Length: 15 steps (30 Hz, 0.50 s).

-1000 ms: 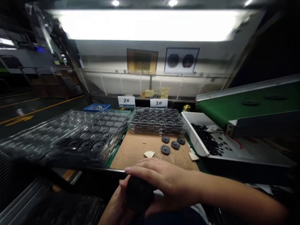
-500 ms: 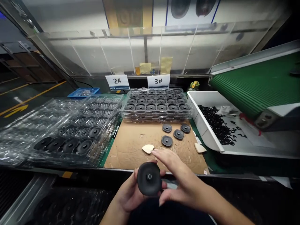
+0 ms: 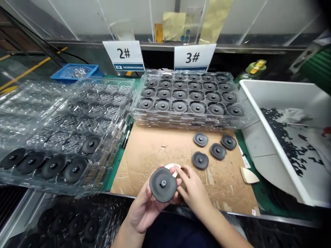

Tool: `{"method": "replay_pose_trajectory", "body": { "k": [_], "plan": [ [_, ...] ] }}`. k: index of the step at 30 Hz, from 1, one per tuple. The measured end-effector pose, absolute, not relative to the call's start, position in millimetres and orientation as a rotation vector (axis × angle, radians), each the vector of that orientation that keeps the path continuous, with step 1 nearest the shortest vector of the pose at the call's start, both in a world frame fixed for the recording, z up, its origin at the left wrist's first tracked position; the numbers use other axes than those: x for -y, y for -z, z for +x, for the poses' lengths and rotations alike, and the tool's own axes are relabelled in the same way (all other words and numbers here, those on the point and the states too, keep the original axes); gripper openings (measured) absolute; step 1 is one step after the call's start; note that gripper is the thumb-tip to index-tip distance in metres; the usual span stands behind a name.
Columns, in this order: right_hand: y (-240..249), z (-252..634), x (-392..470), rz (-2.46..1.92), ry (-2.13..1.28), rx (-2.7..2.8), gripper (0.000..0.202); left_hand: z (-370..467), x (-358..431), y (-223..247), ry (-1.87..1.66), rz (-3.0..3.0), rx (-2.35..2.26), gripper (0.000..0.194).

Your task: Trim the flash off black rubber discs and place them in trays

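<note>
A rounded black plastic disc [image 3: 158, 189] with a raised post at its centre is held by my left hand [image 3: 144, 210], its fingers wrapped round the rim from below. Just behind the disc is a cream wedge-shaped pad [image 3: 172, 166], partly hidden by it. My right hand [image 3: 193, 189] is closed at the pad, thumb and fingers pinching its right side. Several more black discs [image 3: 200, 160] lie loose on the cardboard sheet [image 3: 144, 148] to the right. A second cream pad [image 3: 249, 175] rests at the cardboard's right edge.
A stacked clear tray [image 3: 186, 119] at the back holds rows of discs. At left, another clear tray [image 3: 103, 137] has discs in its front pockets. A white bin [image 3: 274, 144] of small black pieces stands right. Behind are a blue basket [image 3: 74, 74] and number cards [image 3: 124, 57].
The view has tilted down and come closer to the bench. My right hand has closed from spread fingers to a pinch at the cream pad. My left hand still holds the disc.
</note>
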State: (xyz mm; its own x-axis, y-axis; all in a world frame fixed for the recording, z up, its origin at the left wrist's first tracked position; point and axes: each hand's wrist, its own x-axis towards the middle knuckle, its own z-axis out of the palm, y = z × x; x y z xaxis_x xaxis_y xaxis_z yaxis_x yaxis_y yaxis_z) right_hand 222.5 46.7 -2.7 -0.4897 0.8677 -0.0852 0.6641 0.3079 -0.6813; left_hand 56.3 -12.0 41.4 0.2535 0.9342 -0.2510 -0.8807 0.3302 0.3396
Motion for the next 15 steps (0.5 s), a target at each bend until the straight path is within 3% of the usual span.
{"method": "replay_pose_trajectory", "body": {
  "k": [7, 15],
  "plan": [
    [0.2, 200.3, -77.0, -1.402, -0.987, 2.303, 0.028, 37.1, -5.7, -39.1, -1.405, 0.07, -0.399, 0.048],
    [-27.4, 191.8, -77.5, -1.228, -1.436, 2.185, 0.028, 20.9, -22.7, -43.0, -1.499, 0.065, -0.346, 0.046]
  ]
}}
